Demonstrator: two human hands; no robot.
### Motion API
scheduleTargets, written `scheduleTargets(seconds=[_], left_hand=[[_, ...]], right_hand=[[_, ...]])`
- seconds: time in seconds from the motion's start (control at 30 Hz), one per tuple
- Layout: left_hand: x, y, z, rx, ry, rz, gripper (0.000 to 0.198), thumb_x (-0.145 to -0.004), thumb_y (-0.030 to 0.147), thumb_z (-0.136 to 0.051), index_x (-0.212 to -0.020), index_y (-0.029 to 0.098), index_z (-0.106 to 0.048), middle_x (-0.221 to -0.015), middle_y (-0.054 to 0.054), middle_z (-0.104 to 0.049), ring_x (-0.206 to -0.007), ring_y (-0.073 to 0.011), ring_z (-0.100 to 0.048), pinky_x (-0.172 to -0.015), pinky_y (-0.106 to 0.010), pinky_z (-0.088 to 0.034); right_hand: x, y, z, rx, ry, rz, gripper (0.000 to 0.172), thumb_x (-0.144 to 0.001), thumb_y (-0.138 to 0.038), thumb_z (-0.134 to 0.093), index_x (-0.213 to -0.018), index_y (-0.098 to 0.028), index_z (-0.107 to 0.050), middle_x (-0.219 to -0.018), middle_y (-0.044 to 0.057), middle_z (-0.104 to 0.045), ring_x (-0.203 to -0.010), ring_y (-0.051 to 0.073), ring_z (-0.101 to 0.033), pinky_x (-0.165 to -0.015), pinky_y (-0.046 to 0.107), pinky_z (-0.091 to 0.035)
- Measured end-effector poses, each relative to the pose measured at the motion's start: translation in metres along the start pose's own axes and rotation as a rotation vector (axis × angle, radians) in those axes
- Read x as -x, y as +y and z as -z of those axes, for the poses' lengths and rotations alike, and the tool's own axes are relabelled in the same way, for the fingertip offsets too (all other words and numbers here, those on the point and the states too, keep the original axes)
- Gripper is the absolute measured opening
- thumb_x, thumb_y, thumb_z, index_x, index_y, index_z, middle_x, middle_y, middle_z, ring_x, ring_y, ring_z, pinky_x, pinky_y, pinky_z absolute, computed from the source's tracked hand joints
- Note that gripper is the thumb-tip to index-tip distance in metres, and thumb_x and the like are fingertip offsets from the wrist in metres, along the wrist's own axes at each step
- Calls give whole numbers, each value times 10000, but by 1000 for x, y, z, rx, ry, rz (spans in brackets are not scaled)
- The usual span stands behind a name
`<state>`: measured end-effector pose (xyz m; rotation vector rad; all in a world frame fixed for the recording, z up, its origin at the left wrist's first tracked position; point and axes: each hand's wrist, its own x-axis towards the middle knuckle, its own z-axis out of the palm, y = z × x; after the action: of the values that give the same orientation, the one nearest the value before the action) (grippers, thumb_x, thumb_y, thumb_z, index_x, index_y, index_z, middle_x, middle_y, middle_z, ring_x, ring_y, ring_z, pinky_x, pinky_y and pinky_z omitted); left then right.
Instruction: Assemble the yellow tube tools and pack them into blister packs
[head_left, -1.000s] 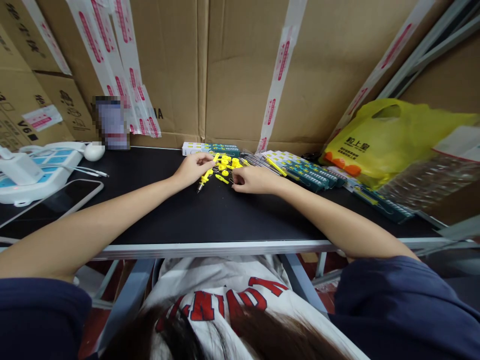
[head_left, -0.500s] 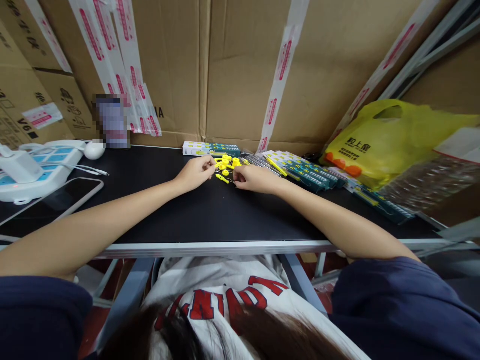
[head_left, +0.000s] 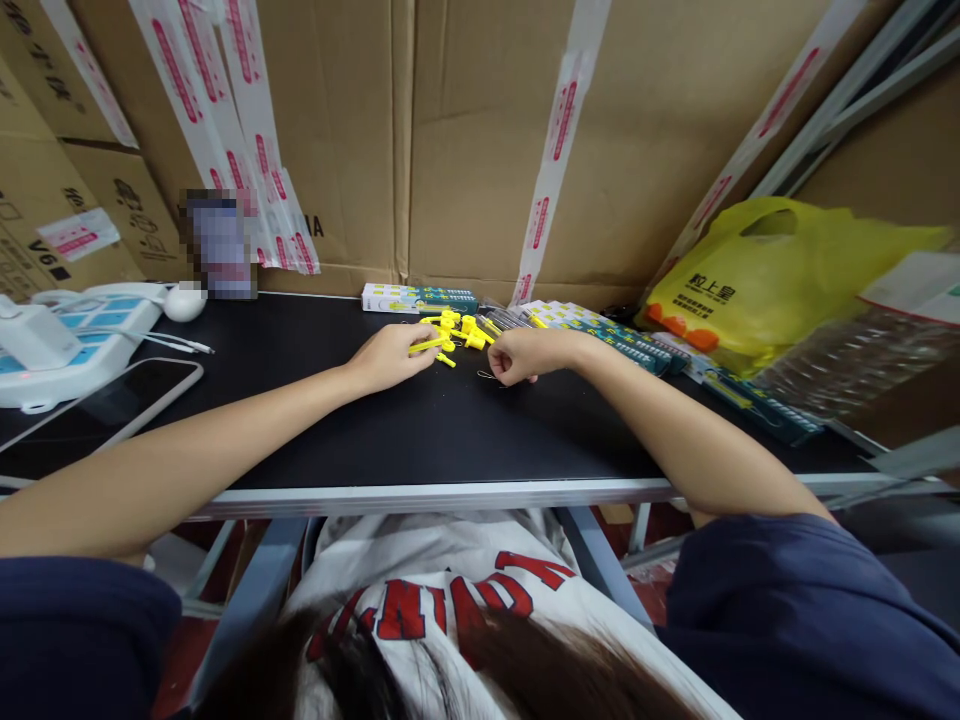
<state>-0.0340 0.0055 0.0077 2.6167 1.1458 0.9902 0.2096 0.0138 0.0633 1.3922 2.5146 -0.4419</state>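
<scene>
My left hand (head_left: 386, 357) is closed at the near left of a small heap of yellow plastic parts (head_left: 470, 333). A slim yellow plastic piece (head_left: 426, 346) lies across its fingertips. To the right of the heap, my right hand (head_left: 521, 356) is curled with fingers pressed together, just above the black tabletop (head_left: 450, 440). From its fingertips a thin wire-like loop (head_left: 487, 376) sticks out to the left; the rest of what it holds is hidden. Behind the right hand lie dark slender rods (head_left: 504, 318).
A white-and-teal box (head_left: 420, 298) lies behind the heap, and several similar boxes (head_left: 600, 328) lie to the right. Farther right sits a yellow plastic bag (head_left: 780, 280). On the left are a power strip (head_left: 112, 325), a phone (head_left: 105, 415) and a white round object (head_left: 184, 302). Cardboard (head_left: 480, 150) stands behind.
My right hand has moved right, away from the yellow parts, with the thin loop at its fingertips. The left hand has shifted slightly down, and a slim yellow piece now shows at its fingers.
</scene>
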Motion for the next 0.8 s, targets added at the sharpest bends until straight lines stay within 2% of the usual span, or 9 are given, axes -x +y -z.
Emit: scheduleTargets(seconds=[0.1, 0.2, 0.3, 0.4, 0.53, 0.6, 0.8], left_hand=[[1, -1, -1, -22, -55, -53, 253, -851, 357, -580, -941, 152, -697, -764, -18, -676, -623, -123, -539, -618, -237, -374], [1, 0, -2, 26, -85, -105, 320, -837, 394, -625, -1049, 169, -706, -861, -29, -717, -667, -131, -579, -671, -242, -410], [1, 2, -1, 129, -55, -119, 287, -867, 394, -585, -987, 165, -708, -920, -41, -726, -804, -159, -632, -745, -251, -433], [0, 6, 0, 246, -19, -76, 253, -863, 371, -573, -907, 149, -686, -880, -35, -699, -822, -155, -620, -757, -251, -437], [-1, 10, -1, 284, 21, -12, 266, -853, 387, -554, -747, 151, -619, -688, 8, -563, -653, -114, -501, -626, -238, -391], [-1, 11, -1, 276, 16, -4, 278, -857, 390, -538, -722, 156, -602, -658, 15, -531, -623, -108, -470, -602, -238, -377], [1, 16, 0, 269, -62, -54, 268, -841, 411, -570, -801, 156, -643, -763, -17, -659, -723, -138, -574, -676, -241, -428]], right_hand=[[-5, 1, -3, -105, 27, 90, 53, -708, -125, -630, -738, -160, -603, -627, -30, -599, -472, 84, -552, -479, 211, -430], [-14, -2, -12, -496, -8, 295, 62, -712, -155, -612, -771, -153, -590, -656, -37, -588, -536, 80, -571, -518, 210, -514], [-23, -8, -24, -778, -23, 443, 105, -694, -180, -631, -774, -148, -571, -652, -49, -576, -518, 61, -552, -506, 205, -543], [-28, -12, -33, -921, 7, 475, 120, -700, -187, -644, -757, -151, -545, -612, -56, -566, -492, 51, -541, -463, 180, -534], [-30, -17, -39, -981, 106, 462, 174, -711, -192, -672, -797, -159, -525, -641, -51, -594, -497, 51, -562, -407, 147, -507], [-31, -19, -42, -964, 156, 476, 190, -711, -194, -675, -810, -160, -517, -645, -48, -601, -490, 51, -563, -378, 135, -484], [-39, -23, -50, -918, 254, 458, 201, -733, -250, -654, -857, -157, -525, -589, -53, -581, -455, 64, -544, -321, 132, -430]])
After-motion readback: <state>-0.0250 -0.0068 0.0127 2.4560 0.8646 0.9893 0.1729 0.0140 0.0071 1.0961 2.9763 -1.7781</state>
